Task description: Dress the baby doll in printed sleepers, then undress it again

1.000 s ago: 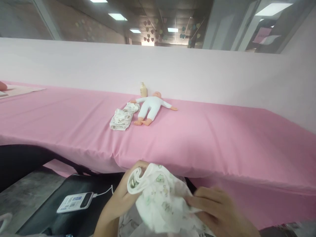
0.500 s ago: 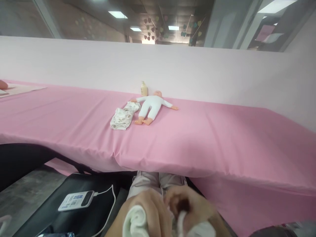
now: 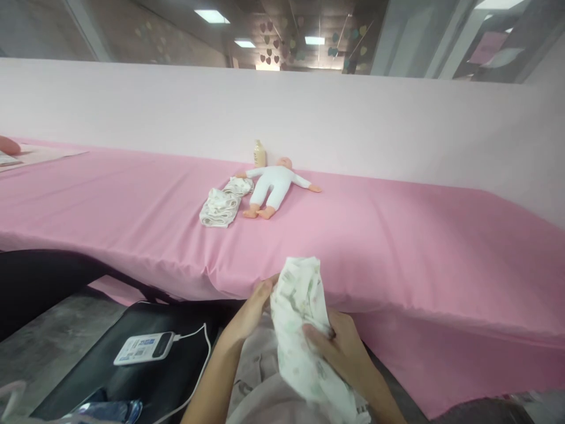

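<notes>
A white cloth (image 3: 300, 330) with a faint green print hangs in folds above my lap, in front of the table's edge. My left hand (image 3: 261, 297) holds its left side, the fingers partly hidden behind the fabric. On the right, my right hand (image 3: 338, 341) grips the cloth with the thumb lying on its front. Farther back, a baby doll (image 3: 274, 181) in a white suit lies on its back on the pink sheet (image 3: 397, 247). Beside its legs lie folded printed cloths (image 3: 219, 207), and a pale yellow pump bottle (image 3: 259, 154) stands near its head.
Left of my lap is a black seat (image 3: 176, 365) bearing a white device (image 3: 145, 347) with a white cable, and a blue transparent item (image 3: 108, 411). A pale mat (image 3: 48, 155) lies at the table's far left. A white wall (image 3: 154, 112) runs behind the table.
Both hands have moved up and forward from my lap. The cloth, bunched and rolled before, now hangs more opened out between them. The doll and folded cloths have stayed put.
</notes>
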Demonstrator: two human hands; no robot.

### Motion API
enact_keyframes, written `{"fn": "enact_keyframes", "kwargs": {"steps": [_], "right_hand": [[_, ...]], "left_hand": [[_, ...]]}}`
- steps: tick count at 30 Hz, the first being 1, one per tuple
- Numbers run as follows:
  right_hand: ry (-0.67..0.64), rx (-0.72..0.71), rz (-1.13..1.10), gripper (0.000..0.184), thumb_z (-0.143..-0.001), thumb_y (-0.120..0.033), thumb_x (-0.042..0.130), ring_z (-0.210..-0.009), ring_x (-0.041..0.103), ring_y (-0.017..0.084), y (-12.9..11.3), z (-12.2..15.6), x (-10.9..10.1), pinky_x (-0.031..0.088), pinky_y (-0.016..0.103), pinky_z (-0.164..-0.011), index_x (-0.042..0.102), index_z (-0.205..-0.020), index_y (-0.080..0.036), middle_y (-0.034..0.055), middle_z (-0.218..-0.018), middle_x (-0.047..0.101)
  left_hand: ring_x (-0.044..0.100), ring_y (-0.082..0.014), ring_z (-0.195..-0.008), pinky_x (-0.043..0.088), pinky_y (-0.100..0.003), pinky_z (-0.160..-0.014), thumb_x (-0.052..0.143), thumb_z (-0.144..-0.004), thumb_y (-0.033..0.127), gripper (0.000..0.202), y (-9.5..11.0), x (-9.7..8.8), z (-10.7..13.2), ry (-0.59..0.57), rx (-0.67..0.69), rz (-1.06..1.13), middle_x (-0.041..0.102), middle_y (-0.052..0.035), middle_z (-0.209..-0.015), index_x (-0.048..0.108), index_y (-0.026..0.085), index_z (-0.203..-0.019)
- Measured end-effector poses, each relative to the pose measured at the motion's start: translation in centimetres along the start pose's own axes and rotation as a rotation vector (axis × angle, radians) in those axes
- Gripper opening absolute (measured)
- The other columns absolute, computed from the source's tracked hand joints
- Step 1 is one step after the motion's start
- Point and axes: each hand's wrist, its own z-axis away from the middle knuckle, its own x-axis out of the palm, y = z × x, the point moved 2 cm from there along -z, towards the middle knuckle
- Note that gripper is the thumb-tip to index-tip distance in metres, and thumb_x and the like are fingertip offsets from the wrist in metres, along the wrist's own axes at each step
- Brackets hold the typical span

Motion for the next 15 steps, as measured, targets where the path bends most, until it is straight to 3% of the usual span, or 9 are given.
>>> {"fn": "enact_keyframes", "kwargs": {"steps": [3,6,9,12,15], "right_hand": [[0.205,0.052,0.223,0.032,-0.082,-0.045,0.055,-0.077,0.065,0.026,0.8,-0.6,0.5,0.049,0.035,-0.07,0.064,-0.091,-0.016,0.0099,-0.084,0.069],[0.261,0.168,0.21,0.043,-0.069,-0.043,0.069,-0.076,0.066,0.026,1.7,-1.2,1.2,0.051,0.035,-0.067,0.061,-0.101,-0.015,0.0096,-0.084,0.07],[0.085,0.145,0.035,0.05,-0.064,-0.033,0.075,-0.085,0.067,0.025,2.5,-1.5,2.0,0.053,0.034,-0.071,0.06,-0.109,-0.018,0.0068,-0.093,0.071],[-0.12,0.117,-0.14,0.024,-0.074,-0.029,0.067,-0.084,0.068,0.023,3.3,-1.3,2.6,0.054,0.03,-0.067,0.066,-0.097,-0.02,0.0044,-0.092,0.072],[-0.112,0.075,-0.212,0.024,-0.085,-0.03,0.056,-0.083,0.069,0.02,3.8,-1.2,3.1,0.055,0.025,-0.061,0.064,-0.105,-0.019,0.0048,-0.096,0.072]], "left_hand": [[0.062,-0.0247,-0.094,0.049,-0.034,-0.081,0.054,-0.081,0.056,0.052,-0.5,0.6,0.1,0.044,-0.034,-0.074,0.069,-0.0091,-0.099,0.062,0.016,-0.114],[0.061,-0.0195,-0.085,0.048,-0.027,-0.075,0.061,-0.08,0.042,0.036,-0.3,1.5,-0.3,0.206,-0.034,-0.131,0.068,-0.0046,-0.09,0.064,0.015,-0.104],[0.059,-0.0157,-0.075,0.046,-0.023,-0.067,0.059,-0.082,0.04,0.029,0.2,1.7,-1.0,0.302,0.016,-0.119,0.066,-0.0016,-0.079,0.065,0.014,-0.093],[0.06,-0.0159,-0.076,0.046,-0.023,-0.067,0.057,-0.083,0.038,0.026,0.4,1.2,-1.2,0.296,0.052,-0.176,0.066,-0.0015,-0.079,0.066,0.014,-0.091],[0.063,-0.0195,-0.084,0.049,-0.027,-0.075,0.054,-0.084,0.033,0.024,0.3,0.4,-0.6,0.238,0.112,-0.273,0.069,-0.0045,-0.086,0.067,0.016,-0.095]]}}
